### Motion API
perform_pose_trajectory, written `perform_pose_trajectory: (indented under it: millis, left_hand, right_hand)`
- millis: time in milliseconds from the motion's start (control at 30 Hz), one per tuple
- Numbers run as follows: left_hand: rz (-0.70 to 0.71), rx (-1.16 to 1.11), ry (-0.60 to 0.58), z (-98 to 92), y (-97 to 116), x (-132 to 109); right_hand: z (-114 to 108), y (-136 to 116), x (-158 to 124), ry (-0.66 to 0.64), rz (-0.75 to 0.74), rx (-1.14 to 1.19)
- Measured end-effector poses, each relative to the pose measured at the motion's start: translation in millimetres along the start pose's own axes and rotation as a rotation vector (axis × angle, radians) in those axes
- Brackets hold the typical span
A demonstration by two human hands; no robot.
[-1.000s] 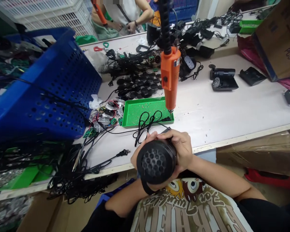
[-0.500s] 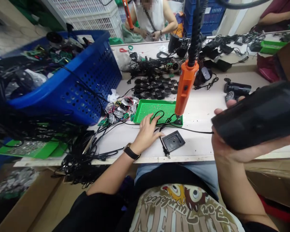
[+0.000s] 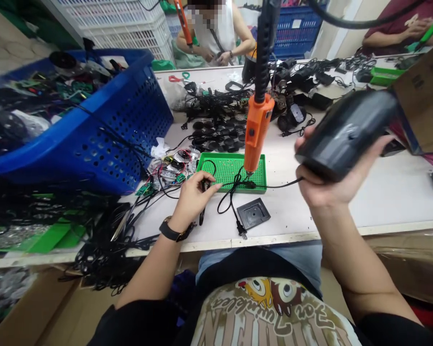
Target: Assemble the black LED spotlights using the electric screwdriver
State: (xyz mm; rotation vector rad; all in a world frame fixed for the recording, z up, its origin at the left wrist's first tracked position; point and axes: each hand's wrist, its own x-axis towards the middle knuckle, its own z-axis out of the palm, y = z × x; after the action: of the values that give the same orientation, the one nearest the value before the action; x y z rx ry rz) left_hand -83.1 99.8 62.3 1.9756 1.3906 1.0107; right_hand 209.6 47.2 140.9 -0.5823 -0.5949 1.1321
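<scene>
My right hand (image 3: 326, 185) grips a black cylindrical device body (image 3: 346, 132), lifted and tilted above the right side of the white bench (image 3: 382, 192). A black power cable (image 3: 274, 185) runs from it across the bench to a plug near the front edge. My left hand (image 3: 193, 199) is closed around a loop of that black cable (image 3: 202, 187) just in front of the green perforated tray (image 3: 231, 168). A square black cover plate (image 3: 253, 213) lies on the bench between my hands. An orange electric screwdriver (image 3: 256, 132) hangs over the tray.
A big blue basket (image 3: 94, 125) full of parts fills the left. Loose black cables (image 3: 108, 230), circuit boards (image 3: 166, 170) and round black discs (image 3: 216, 137) crowd the bench. A cardboard box (image 3: 426, 101) stands right. Other people work at the far side.
My right hand raised and tilted the black device higher. My left hand slid left from the tray and closed on the cable, pulling its loop toward me.
</scene>
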Motion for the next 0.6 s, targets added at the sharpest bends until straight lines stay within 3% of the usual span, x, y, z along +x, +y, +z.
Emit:
perform_pose_trajectory:
  millis: [200,267,367,500,600]
  left_hand:
    - [0.029,0.319,-0.214,-0.3,1.5,1.0]
    - [0.024,0.375,-0.22,-5.0,1.7,-4.6]
    - [0.025,0.38,-0.049,-18.8,-1.4,-16.0]
    - [-0.002,0.299,0.316,-38.8,-9.0,-28.5]
    - [-0.1,-0.038,0.51,-47.1,-10.7,-32.0]
  right_hand:
    - [-16.3,55.5,-13.8,-0.008,0.13,0.0]
    - [-21.5,62.4,-18.1,-0.046,0.147,-0.01]
    - [-17.4,61.6,-23.3,-0.084,0.172,-0.032]
    - [15.5,53.6,-27.2,-0.102,0.114,-0.06]
    - [53.7,51.1,-25.5,-0.144,0.026,-0.07]
